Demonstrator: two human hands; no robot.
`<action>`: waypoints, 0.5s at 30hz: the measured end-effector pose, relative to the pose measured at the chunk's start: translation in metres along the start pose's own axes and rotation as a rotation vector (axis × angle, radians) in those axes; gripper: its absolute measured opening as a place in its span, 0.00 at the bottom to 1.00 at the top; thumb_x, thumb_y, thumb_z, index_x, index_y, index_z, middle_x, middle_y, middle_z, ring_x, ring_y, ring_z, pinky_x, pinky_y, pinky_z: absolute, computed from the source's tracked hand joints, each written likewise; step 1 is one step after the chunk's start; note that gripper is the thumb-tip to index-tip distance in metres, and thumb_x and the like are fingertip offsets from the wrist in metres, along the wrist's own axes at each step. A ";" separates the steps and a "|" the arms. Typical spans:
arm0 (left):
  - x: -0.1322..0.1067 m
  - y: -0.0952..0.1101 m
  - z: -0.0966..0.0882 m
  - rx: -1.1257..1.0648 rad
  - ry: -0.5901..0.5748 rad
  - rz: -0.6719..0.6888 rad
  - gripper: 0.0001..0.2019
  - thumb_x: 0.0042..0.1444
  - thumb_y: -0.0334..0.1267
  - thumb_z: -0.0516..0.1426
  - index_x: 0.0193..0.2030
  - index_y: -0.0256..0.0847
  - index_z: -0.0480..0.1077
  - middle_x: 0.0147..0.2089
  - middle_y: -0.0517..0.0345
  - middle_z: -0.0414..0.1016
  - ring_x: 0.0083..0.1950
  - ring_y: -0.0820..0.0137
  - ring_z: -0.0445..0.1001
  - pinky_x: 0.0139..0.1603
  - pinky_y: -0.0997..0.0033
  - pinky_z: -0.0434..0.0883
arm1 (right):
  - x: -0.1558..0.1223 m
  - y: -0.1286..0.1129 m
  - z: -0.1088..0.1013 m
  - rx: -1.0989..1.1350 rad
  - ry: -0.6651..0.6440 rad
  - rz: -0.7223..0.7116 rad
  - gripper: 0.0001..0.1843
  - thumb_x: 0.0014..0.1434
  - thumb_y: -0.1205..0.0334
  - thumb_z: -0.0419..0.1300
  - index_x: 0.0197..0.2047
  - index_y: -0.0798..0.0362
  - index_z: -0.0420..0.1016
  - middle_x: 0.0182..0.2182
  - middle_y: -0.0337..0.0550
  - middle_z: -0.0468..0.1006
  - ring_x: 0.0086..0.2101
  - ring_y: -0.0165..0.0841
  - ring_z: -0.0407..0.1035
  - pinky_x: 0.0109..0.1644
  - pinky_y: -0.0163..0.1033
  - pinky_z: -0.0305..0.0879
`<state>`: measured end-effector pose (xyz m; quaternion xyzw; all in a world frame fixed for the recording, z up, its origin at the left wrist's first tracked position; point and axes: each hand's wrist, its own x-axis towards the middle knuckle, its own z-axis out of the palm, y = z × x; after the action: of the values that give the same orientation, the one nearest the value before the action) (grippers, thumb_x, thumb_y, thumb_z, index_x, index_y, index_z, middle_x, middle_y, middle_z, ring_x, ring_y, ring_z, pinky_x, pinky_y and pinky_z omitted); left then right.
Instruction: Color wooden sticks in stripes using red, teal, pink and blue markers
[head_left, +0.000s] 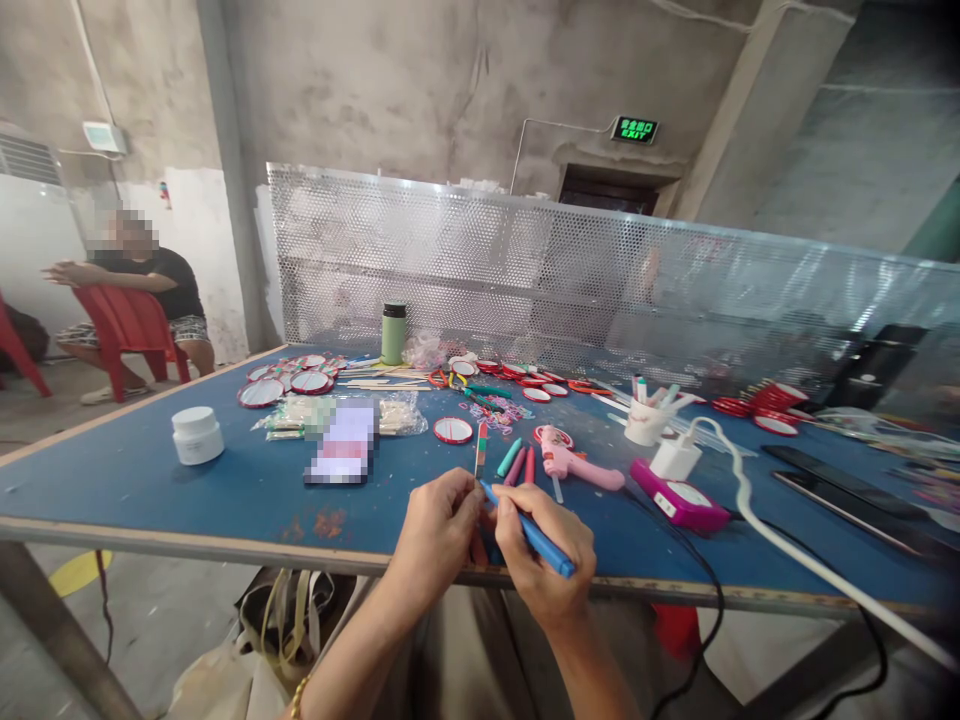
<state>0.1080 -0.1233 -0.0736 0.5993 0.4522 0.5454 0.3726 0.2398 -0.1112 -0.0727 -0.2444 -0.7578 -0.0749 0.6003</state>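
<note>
My right hand [544, 555] is closed around a blue marker [534, 535], its tip pointing left toward my left hand. My left hand [439, 530] is closed in a pinch on a thin painted stick [481, 447] that runs up and away over the blue table [150, 470]. Both hands rest at the table's near edge. Just beyond them lie a teal marker [510, 457], red markers [529, 464] and a pink glue gun [570, 458].
A white jar [196, 434], a blurred phone [343, 443], a bag of sticks [397, 413], red-rimmed round discs [292, 380], a green flask [393, 333], a cup of pens [646, 418], a magenta power strip [679, 500] with white cable, and phones [840, 480] lie about. A person sits at far left.
</note>
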 end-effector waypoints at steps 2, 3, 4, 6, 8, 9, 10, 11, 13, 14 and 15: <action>0.000 0.001 0.000 -0.020 -0.004 -0.011 0.12 0.60 0.42 0.51 0.25 0.42 0.60 0.16 0.66 0.65 0.16 0.73 0.69 0.16 0.78 0.60 | 0.000 0.000 0.000 -0.009 0.014 -0.002 0.08 0.62 0.71 0.56 0.36 0.53 0.75 0.26 0.39 0.80 0.27 0.30 0.76 0.34 0.34 0.70; 0.000 0.001 0.000 -0.027 -0.005 -0.015 0.12 0.60 0.42 0.51 0.26 0.42 0.61 0.16 0.66 0.65 0.16 0.73 0.69 0.16 0.78 0.60 | 0.000 0.000 0.000 -0.016 0.021 -0.002 0.08 0.62 0.71 0.56 0.36 0.52 0.75 0.26 0.40 0.80 0.27 0.30 0.76 0.34 0.34 0.70; 0.001 0.002 0.000 -0.030 -0.006 -0.016 0.12 0.60 0.42 0.51 0.26 0.42 0.61 0.17 0.66 0.65 0.16 0.73 0.70 0.16 0.78 0.60 | 0.000 0.000 0.000 -0.023 0.027 -0.001 0.08 0.62 0.71 0.56 0.36 0.52 0.75 0.27 0.40 0.80 0.27 0.31 0.76 0.34 0.35 0.70; 0.001 0.002 0.000 -0.023 -0.003 -0.010 0.13 0.60 0.42 0.52 0.25 0.42 0.61 0.17 0.66 0.66 0.16 0.73 0.69 0.17 0.78 0.61 | 0.000 0.000 0.000 -0.034 0.026 -0.001 0.08 0.63 0.70 0.56 0.37 0.52 0.76 0.27 0.41 0.81 0.27 0.31 0.76 0.34 0.35 0.71; 0.001 0.002 0.000 -0.004 0.008 -0.001 0.13 0.59 0.42 0.51 0.24 0.42 0.60 0.17 0.66 0.65 0.16 0.74 0.69 0.17 0.78 0.60 | -0.001 0.000 0.001 -0.035 0.017 -0.002 0.08 0.63 0.70 0.56 0.37 0.52 0.76 0.27 0.41 0.81 0.27 0.31 0.77 0.34 0.35 0.71; 0.001 0.002 0.000 0.004 0.014 0.002 0.13 0.59 0.41 0.51 0.24 0.42 0.60 0.16 0.66 0.65 0.16 0.74 0.68 0.17 0.79 0.60 | -0.001 0.000 0.001 -0.032 0.010 -0.001 0.08 0.63 0.70 0.56 0.37 0.52 0.77 0.27 0.41 0.81 0.27 0.31 0.77 0.34 0.35 0.71; 0.001 0.002 0.000 0.010 0.017 0.003 0.14 0.59 0.41 0.52 0.24 0.42 0.60 0.16 0.66 0.65 0.16 0.74 0.68 0.17 0.79 0.60 | 0.000 0.000 0.001 -0.030 0.006 0.002 0.08 0.63 0.70 0.56 0.37 0.52 0.77 0.27 0.41 0.81 0.27 0.31 0.76 0.34 0.34 0.71; 0.001 0.002 0.000 0.011 0.017 0.002 0.14 0.59 0.42 0.52 0.24 0.42 0.60 0.16 0.66 0.65 0.16 0.74 0.68 0.17 0.79 0.60 | 0.000 -0.001 0.001 -0.029 0.006 0.003 0.09 0.63 0.70 0.56 0.36 0.52 0.76 0.27 0.41 0.81 0.26 0.30 0.76 0.33 0.34 0.71; 0.001 0.001 0.000 0.000 0.006 -0.006 0.13 0.60 0.43 0.52 0.25 0.42 0.61 0.16 0.66 0.65 0.15 0.73 0.68 0.17 0.78 0.60 | 0.000 -0.001 0.001 -0.039 0.020 0.001 0.08 0.63 0.69 0.56 0.36 0.52 0.76 0.26 0.41 0.81 0.26 0.31 0.76 0.33 0.34 0.71; 0.001 0.001 0.000 -0.009 0.000 -0.010 0.13 0.60 0.43 0.52 0.25 0.42 0.61 0.16 0.66 0.65 0.15 0.73 0.68 0.16 0.78 0.60 | 0.001 -0.001 0.001 -0.044 0.027 0.001 0.08 0.63 0.70 0.56 0.36 0.52 0.76 0.26 0.41 0.81 0.26 0.31 0.76 0.33 0.34 0.71; 0.001 0.001 0.000 -0.016 -0.004 -0.014 0.13 0.60 0.44 0.52 0.26 0.42 0.62 0.16 0.66 0.65 0.15 0.73 0.69 0.16 0.78 0.60 | 0.001 -0.001 0.001 -0.046 0.035 0.000 0.08 0.63 0.70 0.56 0.36 0.52 0.75 0.26 0.40 0.81 0.25 0.31 0.76 0.33 0.34 0.71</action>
<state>0.1082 -0.1227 -0.0723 0.5942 0.4511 0.5454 0.3821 0.2386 -0.1116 -0.0719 -0.2570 -0.7453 -0.0966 0.6076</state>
